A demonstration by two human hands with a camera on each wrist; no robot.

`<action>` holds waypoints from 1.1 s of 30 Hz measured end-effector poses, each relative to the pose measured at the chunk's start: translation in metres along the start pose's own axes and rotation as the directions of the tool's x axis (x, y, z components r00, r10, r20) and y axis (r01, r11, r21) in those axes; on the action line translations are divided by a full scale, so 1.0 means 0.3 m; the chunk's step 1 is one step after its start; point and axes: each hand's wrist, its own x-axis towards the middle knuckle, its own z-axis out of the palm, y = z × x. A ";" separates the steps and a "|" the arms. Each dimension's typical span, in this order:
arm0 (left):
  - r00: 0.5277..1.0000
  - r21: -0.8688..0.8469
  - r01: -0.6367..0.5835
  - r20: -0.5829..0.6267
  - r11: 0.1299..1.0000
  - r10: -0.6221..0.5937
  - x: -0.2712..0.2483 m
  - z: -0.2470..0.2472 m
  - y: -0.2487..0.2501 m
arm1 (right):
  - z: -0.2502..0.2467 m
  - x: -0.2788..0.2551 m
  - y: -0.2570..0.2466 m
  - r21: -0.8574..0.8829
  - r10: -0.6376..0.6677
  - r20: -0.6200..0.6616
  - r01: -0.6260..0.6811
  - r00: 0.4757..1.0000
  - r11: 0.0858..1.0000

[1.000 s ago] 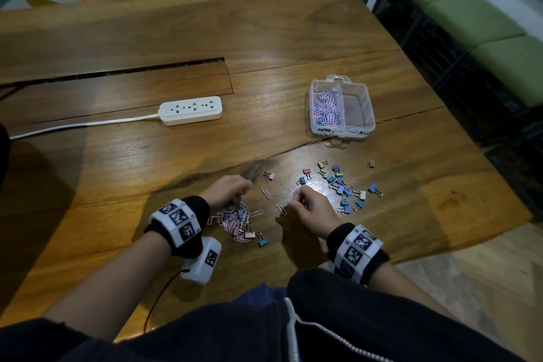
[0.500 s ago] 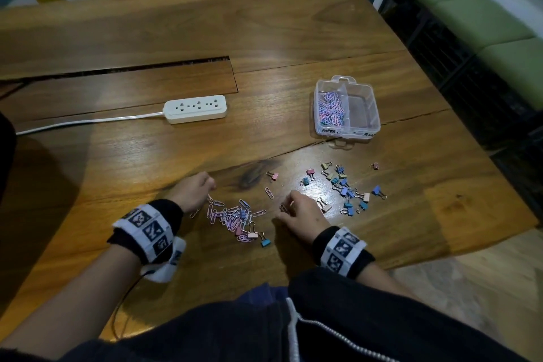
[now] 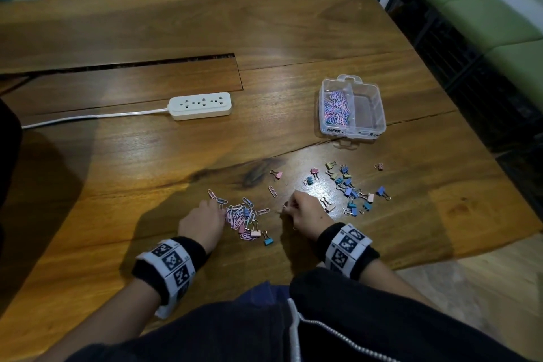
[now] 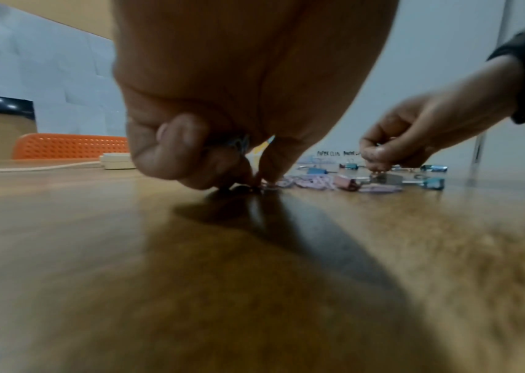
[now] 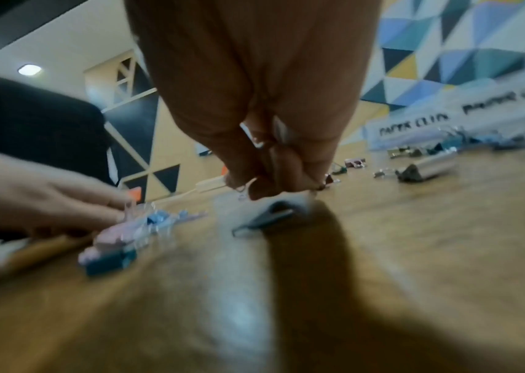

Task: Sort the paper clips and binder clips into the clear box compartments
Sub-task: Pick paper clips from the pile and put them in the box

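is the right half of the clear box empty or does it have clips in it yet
Empty, as far as the head view shows. The clear box holds paper clips only in its left compartment; the binder clips lie on the table.

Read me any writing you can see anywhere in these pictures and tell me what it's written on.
"PAPER CLIPS": handwritten on the front wall of the clear box, under the compartment holding the paper clips.
A second handwritten label beside it on the same wall, under the other compartment: too blurred to read.
Black-and-white square markers on both wristbands: patterns, not text.
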 end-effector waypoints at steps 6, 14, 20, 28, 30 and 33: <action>0.988 -0.129 -0.141 0.049 0.981 0.149 0.016 -0.011 0.040 | -0.041 0.024 -0.011 0.743 0.041 0.201 -0.180 0.979 0.644; 0.956 -0.969 0.245 0.245 0.019 0.159 0.042 -0.090 -0.002 | -0.036 0.053 -0.053 0.723 0.094 0.121 -0.153 0.988 0.674; 0.948 -0.945 0.318 0.314 0.077 -0.059 0.072 -0.095 -0.029 | 0.031 0.042 -0.063 -0.041 -0.127 0.120 0.133 0.985 0.990; 0.971 -0.182 0.233 -0.015 0.955 -0.240 0.097 -0.090 -0.053 | 0.046 0.035 -0.061 -0.246 -0.147 0.147 0.181 0.978 0.952; 0.971 -0.094 0.238 -0.007 0.967 -0.239 0.101 -0.089 -0.045 | 0.046 0.037 -0.059 -0.254 -0.132 0.157 0.169 0.979 0.952; 0.976 0.000 0.216 -0.021 0.976 -0.216 0.104 -0.094 -0.017 | 0.040 0.033 -0.048 -0.226 -0.103 0.154 0.137 0.983 0.964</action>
